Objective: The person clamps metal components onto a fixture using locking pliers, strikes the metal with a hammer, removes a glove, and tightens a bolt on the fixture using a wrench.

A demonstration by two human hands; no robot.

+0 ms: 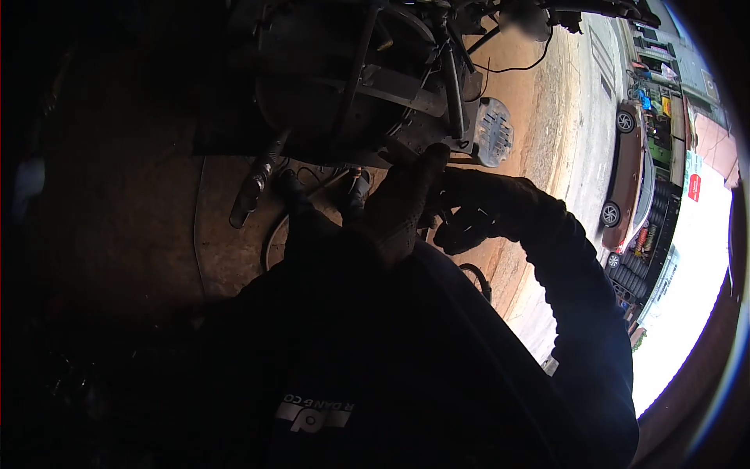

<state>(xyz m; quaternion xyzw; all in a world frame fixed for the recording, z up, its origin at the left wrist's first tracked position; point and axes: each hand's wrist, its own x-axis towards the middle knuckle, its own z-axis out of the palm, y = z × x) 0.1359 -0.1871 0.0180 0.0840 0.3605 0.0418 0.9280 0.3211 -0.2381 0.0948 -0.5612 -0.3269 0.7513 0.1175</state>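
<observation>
The brown floor [141, 227] is crossed by a thin cable [195, 227]; nearer its roadside edge, a curved hose [267, 244] is laid and two feet [358, 186] are planted.

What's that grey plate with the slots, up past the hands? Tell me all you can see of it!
The slotted plate looks like metal, pale grey and scuffed, with rounded corners and dark slots across its face. That face is turned towards the camera. It sticks out at the side of the dark frame, with brown ground showing beyond it. How it is fastened is too dark to tell. The left hand is near but looks apart from it.
</observation>
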